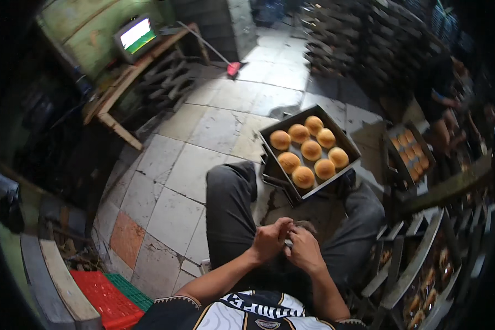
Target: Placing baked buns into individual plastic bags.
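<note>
My left hand and my right hand meet above my lap, between my knees. Their fingers pinch a small pale thing, mostly hidden by the fingers, so I cannot tell what it is. A brownish shape shows just beyond my right hand's knuckles. In front of my knees, a dark metal tray holds several round golden-brown buns and sits on other stacked trays. Neither hand touches the tray.
Another tray of buns lies at the right, near a crouching person. Wooden racks with baked goods stand at the lower right. Red and green plastic crates lie lower left. A broom and a wooden table are further off.
</note>
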### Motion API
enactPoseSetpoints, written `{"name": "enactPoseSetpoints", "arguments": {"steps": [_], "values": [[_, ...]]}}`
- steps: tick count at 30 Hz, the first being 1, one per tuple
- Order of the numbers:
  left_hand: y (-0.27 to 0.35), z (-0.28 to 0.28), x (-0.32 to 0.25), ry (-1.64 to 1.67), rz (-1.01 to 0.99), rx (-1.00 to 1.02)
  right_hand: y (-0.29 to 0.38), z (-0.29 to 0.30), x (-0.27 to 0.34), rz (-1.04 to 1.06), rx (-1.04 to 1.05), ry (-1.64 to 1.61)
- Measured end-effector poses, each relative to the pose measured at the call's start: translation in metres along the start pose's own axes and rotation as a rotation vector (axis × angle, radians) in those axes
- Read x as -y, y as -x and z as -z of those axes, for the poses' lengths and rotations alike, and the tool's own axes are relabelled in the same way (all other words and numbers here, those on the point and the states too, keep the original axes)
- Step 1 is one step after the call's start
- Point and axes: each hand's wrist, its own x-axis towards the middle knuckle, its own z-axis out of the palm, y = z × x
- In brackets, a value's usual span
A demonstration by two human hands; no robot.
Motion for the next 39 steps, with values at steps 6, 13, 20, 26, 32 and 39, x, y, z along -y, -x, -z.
{"name": "enactPoseSetpoints", "arguments": {"steps": [6,13,20,26,32,39], "values": [[-0.028,0.024,-0.009,0.184,-0.369,-0.03,-0.007,-0.018,-0.029,0.091,0.066,0.014],[-0.027,0.09,0.023,0.672,0.306,-0.046,-0.084,0.068,-0.02,0.134,0.297,-0.9],[-0.018,0.113,0.058,0.877,0.609,-0.627,-0.171,-0.048,-0.141,-0.391,-0.173,-0.122],[-0.02,0.114,0.063,0.899,0.653,-0.562,-0.218,-0.115,-0.258,-1.034,-0.198,-0.104],[-0.019,0.117,0.061,0.863,0.627,-0.56,-0.232,-0.143,-0.246,-0.96,-0.413,-0.159],[-0.013,0.114,0.064,0.867,0.583,-0.55,-0.175,-0.133,-0.215,-0.818,-0.923,-1.105]]}}
